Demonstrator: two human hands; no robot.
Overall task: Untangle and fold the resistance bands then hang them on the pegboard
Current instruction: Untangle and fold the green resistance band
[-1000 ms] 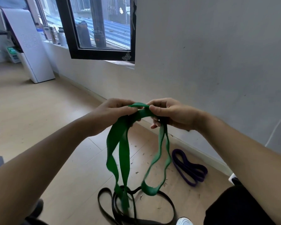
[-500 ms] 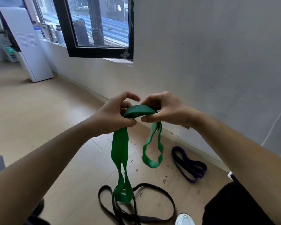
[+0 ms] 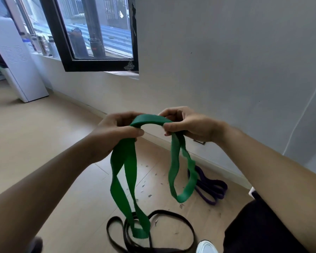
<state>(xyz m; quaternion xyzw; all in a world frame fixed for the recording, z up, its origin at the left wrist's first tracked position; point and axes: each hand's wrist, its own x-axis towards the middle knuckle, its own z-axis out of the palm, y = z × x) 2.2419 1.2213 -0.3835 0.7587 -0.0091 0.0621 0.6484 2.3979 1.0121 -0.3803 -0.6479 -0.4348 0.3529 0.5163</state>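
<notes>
Fingers (image 3: 135, 132) of left hand (image 3: 113, 137) and right hand (image 3: 192, 125) pinch green band (image 3: 150, 120).

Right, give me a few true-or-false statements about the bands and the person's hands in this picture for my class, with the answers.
1. The left hand and the right hand both grip the green band. True.
2. The green band is pulled taut between the hands. False: it arches slack between them, and a loop hangs down from each hand.
3. The black band lies on the floor below the green band's longer loop. True.
4. The purple band hangs from the right hand. False: it lies on the floor near the wall.
</notes>
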